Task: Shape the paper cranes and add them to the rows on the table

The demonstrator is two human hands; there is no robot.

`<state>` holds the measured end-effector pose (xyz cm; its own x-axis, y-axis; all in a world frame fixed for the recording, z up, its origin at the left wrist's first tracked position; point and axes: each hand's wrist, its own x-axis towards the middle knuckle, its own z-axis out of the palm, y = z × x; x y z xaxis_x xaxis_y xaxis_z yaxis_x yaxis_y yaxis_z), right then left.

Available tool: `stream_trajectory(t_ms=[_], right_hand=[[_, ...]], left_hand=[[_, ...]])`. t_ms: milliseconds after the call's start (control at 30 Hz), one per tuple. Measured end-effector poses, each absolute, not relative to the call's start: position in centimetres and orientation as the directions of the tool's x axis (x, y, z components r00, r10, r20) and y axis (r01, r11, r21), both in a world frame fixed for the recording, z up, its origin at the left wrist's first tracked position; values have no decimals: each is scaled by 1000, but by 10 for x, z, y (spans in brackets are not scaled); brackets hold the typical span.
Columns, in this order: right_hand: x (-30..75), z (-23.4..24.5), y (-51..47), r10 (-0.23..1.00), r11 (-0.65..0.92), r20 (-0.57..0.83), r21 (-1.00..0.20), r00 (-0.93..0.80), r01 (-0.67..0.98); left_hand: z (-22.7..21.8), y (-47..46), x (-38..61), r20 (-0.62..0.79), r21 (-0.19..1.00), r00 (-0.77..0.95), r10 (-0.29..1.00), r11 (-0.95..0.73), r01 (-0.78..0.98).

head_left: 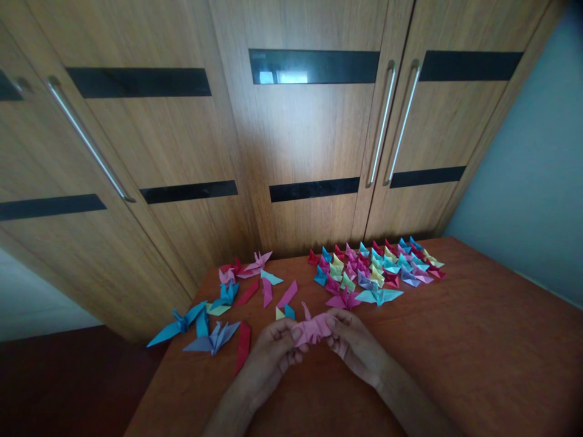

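Between my two hands is a pink paper crane (313,329), held just above the table near its middle. My left hand (277,351) pinches one side of it between thumb and fingers. On the opposite side, my right hand (354,341) grips the other wing the same way. A thin pink point of the crane sticks up between the hands. Just beyond them, a magenta crane (344,299) and a light turquoise crane (379,295) lie on the table. A small yellow and blue folded paper (285,312) is close to my left fingers.
Rows of small folded paper pieces (376,267) in many colours cover the table's back right. Several cranes, among them a blue one (180,321) and a lavender one (214,340), lie at the left with folded strips (243,343). A wooden wardrobe (310,133) stands behind the brown table (478,340).
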<state>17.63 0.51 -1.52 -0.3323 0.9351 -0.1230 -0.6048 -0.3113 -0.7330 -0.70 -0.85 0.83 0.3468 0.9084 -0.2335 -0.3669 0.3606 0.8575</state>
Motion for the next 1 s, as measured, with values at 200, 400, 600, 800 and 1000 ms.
stream_trajectory(t_ms=[200,400,600,800,1000], right_hand=[[181,-15,7,925,-347,-133,-679,-357,-647],[189,-11,9,934,-323,-136,-722,-331,-612],[189,-12,11,947,-307,-169,-732,-274,-608],[188,-12,14,957,-290,-216,-712,-194,-639],[191,-13,15,963,-269,-186,-723,-196,-636]], left_hand=[[7,-8,-10,-217,799,328,919,360,-481],[5,-6,-15,-232,782,294,927,357,-511],[4,-4,-17,-201,801,311,929,338,-495],[2,-1,-19,-233,828,261,937,332,-451],[6,-1,-19,-239,849,275,931,338,-407]])
